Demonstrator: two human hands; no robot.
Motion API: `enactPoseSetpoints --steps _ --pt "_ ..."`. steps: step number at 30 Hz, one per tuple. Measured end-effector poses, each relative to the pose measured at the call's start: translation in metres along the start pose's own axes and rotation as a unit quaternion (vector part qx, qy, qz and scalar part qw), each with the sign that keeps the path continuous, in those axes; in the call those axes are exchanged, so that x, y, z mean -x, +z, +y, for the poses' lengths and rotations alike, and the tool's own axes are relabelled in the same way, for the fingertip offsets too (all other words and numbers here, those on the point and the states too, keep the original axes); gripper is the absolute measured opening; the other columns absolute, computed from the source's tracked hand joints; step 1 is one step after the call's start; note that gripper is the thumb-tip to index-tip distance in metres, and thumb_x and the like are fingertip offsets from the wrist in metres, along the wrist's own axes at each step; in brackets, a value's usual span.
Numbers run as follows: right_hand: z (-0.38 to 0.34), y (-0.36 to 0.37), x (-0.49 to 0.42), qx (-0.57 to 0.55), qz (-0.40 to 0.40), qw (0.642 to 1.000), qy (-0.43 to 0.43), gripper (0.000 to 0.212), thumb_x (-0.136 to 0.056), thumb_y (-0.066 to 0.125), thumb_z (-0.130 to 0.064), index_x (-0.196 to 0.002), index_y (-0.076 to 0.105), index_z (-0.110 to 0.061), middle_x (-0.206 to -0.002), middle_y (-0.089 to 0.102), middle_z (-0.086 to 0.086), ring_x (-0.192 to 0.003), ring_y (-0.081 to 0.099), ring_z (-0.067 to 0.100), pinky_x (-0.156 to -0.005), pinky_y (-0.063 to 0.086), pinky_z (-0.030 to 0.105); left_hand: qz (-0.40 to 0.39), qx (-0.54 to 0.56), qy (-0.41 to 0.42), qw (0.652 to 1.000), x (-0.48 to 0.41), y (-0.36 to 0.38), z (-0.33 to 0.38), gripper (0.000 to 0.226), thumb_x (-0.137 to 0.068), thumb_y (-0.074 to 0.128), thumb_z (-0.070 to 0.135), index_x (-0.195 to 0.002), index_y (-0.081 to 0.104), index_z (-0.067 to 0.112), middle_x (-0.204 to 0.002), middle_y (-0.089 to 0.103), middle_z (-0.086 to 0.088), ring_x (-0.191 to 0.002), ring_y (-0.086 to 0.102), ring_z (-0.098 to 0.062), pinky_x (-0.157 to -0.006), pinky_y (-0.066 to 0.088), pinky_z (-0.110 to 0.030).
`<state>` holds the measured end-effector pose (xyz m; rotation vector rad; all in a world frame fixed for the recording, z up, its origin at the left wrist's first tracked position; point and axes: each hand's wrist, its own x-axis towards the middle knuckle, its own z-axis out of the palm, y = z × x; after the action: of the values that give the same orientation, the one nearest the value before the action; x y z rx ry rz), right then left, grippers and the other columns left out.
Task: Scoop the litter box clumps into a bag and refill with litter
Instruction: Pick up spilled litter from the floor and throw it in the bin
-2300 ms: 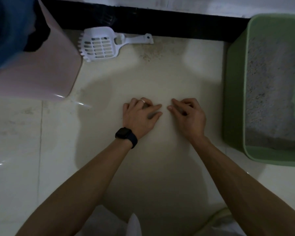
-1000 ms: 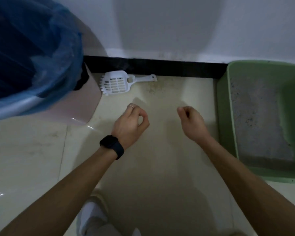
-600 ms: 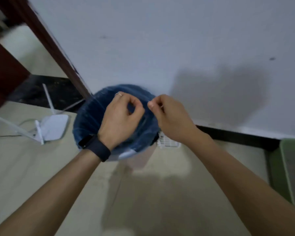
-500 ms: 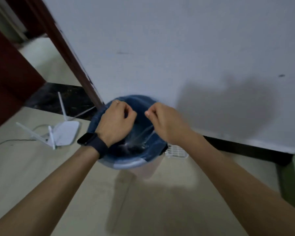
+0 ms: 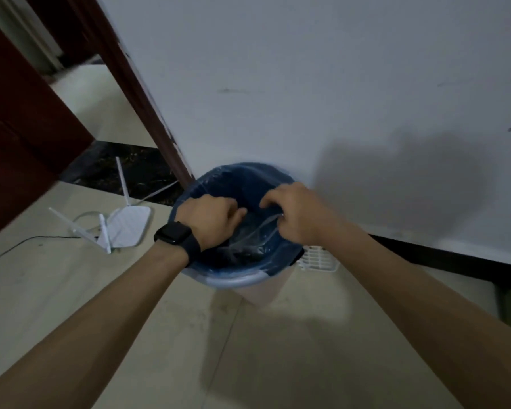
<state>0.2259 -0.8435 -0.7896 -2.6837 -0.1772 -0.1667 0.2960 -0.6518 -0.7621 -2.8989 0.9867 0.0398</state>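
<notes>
Head camera looks down at a pale bin [image 5: 263, 290] that stands on the floor [image 5: 160, 335] against the white wall [image 5: 337, 84]. The bin is lined with the blue bag [image 5: 236, 178], and its mouth is open.

I have both hands over this mouth. My left hand [image 5: 210, 221], with a dark watch [image 5: 174, 236] on the wrist, reaches inside with the fingers curled. I cannot tell if it holds something, because the fingertips are hidden.

My right hand [image 5: 295, 215] is just beside it, also curled. It pinches a clear plastic strip [image 5: 257, 234] that runs down into the bag. I cannot tell if the strip belongs to the bag.

The white scoop [image 5: 317, 258] lies on the floor behind the bin, to the right, and only partly shows. A white router [image 5: 127, 227] with antennas sits on the floor to the left, near a dark red door frame [image 5: 136, 93].
</notes>
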Motion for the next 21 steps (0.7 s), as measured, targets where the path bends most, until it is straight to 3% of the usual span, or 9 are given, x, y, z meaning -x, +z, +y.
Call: enactPoseSetpoints --steps 3,4,7,11,14,17,19,21 --pt "0.006 -0.019 0.026 -0.164 0.168 0.969 0.080 0.015 -0.087 0.064 -0.029 -0.099 0.070 -0.024 -0.089 0.071 -0.010 -0.081 0.063 0.006 -0.078 0.051 0.023 0.161 0.098 0.037 0.981 0.015 -0.008 0.027 0.011 -0.098 0.047 0.034 -0.101 0.047 0.024 -0.077 0.057 0.004 -0.070 0.056 -0.022 -0.053 0.046 -0.038" --pt "0.016 -0.020 0.041 -0.189 0.230 0.948 0.117 0.012 -0.090 0.063 -0.030 -0.093 0.071 -0.023 -0.083 0.070 -0.012 -0.076 0.064 0.004 -0.074 0.050 0.020 0.202 0.143 0.057 0.967 0.023 -0.007 0.043 0.015 -0.097 0.049 0.029 -0.110 0.048 0.022 -0.080 0.056 0.005 -0.072 0.053 -0.018 -0.053 0.044 -0.036" --pt "0.061 -0.005 0.099 -0.236 0.304 0.887 0.253 0.013 -0.093 0.059 -0.028 -0.092 0.068 -0.019 -0.083 0.070 -0.010 -0.080 0.066 0.004 -0.077 0.053 0.026 0.251 0.195 0.153 0.936 0.049 0.020 0.098 0.016 -0.095 0.054 0.024 -0.110 0.057 0.019 -0.084 0.056 0.004 -0.077 0.051 -0.018 -0.060 0.040 -0.034" --pt "0.118 0.060 0.202 -0.194 0.216 0.869 0.400 0.017 -0.091 0.062 -0.022 -0.107 0.064 -0.024 -0.097 0.067 -0.010 -0.078 0.060 -0.003 -0.077 0.047 0.023 0.138 0.196 0.200 0.950 0.072 0.125 0.152 0.020 -0.090 0.058 0.031 -0.108 0.063 0.024 -0.089 0.060 0.006 -0.087 0.055 -0.018 -0.068 0.046 -0.034" --pt "0.137 0.111 0.276 -0.168 0.169 0.837 0.492 0.021 -0.088 0.065 -0.022 -0.110 0.064 -0.021 -0.100 0.069 -0.004 -0.079 0.063 0.012 -0.078 0.046 0.025 0.031 0.150 0.210 0.966 0.091 0.208 0.166 0.023 -0.087 0.061 0.036 -0.108 0.068 0.028 -0.100 0.064 0.005 -0.095 0.060 -0.021 -0.074 0.050 -0.034" --pt "0.143 0.148 0.332 -0.154 0.168 0.802 0.552 0.027 -0.087 0.066 -0.022 -0.113 0.064 -0.016 -0.106 0.067 0.004 -0.086 0.062 0.019 -0.085 0.052 0.036 -0.056 0.183 0.131 0.973 0.104 0.263 0.167 0.031 -0.087 0.057 0.047 -0.106 0.072 0.029 -0.106 0.066 0.002 -0.098 0.061 -0.024 -0.080 0.053 -0.036" --pt "0.140 0.164 0.358 -0.147 0.183 0.789 0.568 0.030 -0.085 0.066 -0.020 -0.115 0.062 -0.014 -0.109 0.064 0.007 -0.090 0.061 0.022 -0.089 0.051 0.037 -0.070 0.219 0.092 0.969 0.113 0.287 0.170 0.041 -0.083 0.049 0.054 -0.101 0.076 0.029 -0.102 0.066 0.004 -0.093 0.060 -0.024 -0.081 0.053 -0.033" --pt "0.136 0.175 0.375 -0.133 0.201 0.786 0.569 0.032 -0.084 0.067 -0.016 -0.115 0.062 -0.012 -0.111 0.060 0.008 -0.093 0.059 0.022 -0.091 0.048 0.034 -0.055 0.259 0.051 0.963 0.120 0.297 0.174 0.035 -0.083 0.055 0.053 -0.095 0.078 0.030 -0.097 0.066 0.008 -0.091 0.057 -0.021 -0.082 0.049 -0.027"
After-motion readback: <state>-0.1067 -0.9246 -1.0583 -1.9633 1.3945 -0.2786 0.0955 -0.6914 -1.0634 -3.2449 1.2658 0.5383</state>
